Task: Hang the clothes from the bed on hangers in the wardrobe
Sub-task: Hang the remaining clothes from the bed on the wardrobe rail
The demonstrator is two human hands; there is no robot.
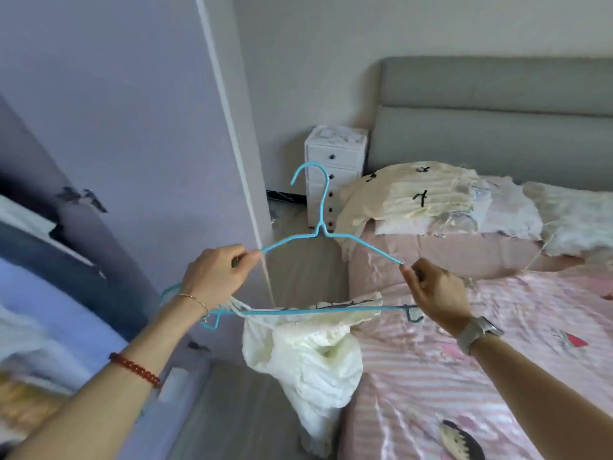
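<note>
I held the blue hanger (331, 242) up beside the bed's (497, 327) left edge: left hand (215, 277) pinched its left shoulder, right hand (438, 293) pinched its right. A white garment (308, 356) drooped from the bottom bar, below both sets of fingers.

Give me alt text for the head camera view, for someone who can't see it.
Left hand and right hand grip the shoulders of a blue hanger with a cream garment draped over its bar, beside a pink-striped bed holding more clothes.
</note>
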